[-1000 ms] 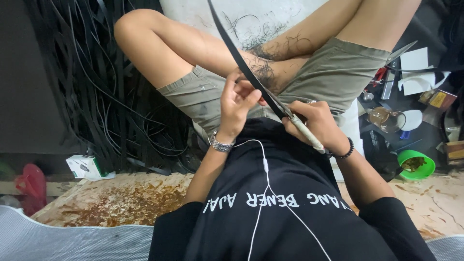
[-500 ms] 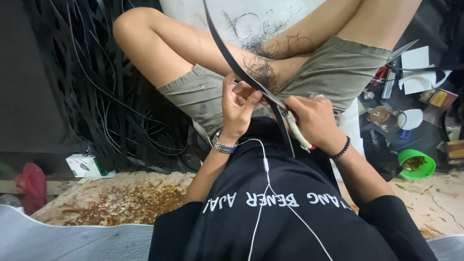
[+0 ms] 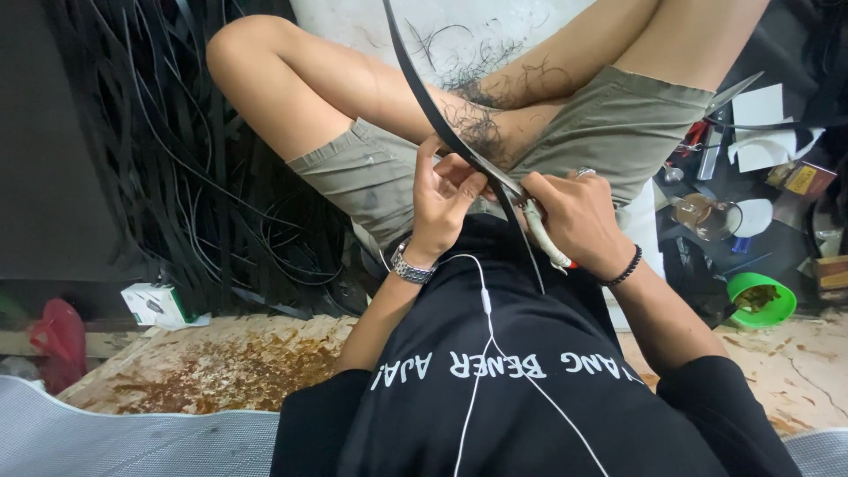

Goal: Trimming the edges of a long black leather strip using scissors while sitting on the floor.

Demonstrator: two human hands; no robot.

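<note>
Strip [image 3: 424, 97], long and black, runs from far over the lap into both hands: left hand [image 3: 446, 199] pinches it, right hand [image 3: 570, 221] grips a knife [image 3: 543, 238] against it. A slip risks cutting fingers or thigh.

I sit on a pale concrete floor [image 3: 353, 22]. To my left a tangled heap of black strips [image 3: 177, 159] lies against a dark wall [image 3: 44, 132]. Nearer me is a worn, rust-stained board [image 3: 221, 362] with a small white box [image 3: 152, 305] and a red bag [image 3: 57, 340] at its edge. To my right, clutter: a green bowl [image 3: 761, 300], white paper scraps [image 3: 758, 124], a glass cup [image 3: 707, 216].
</note>
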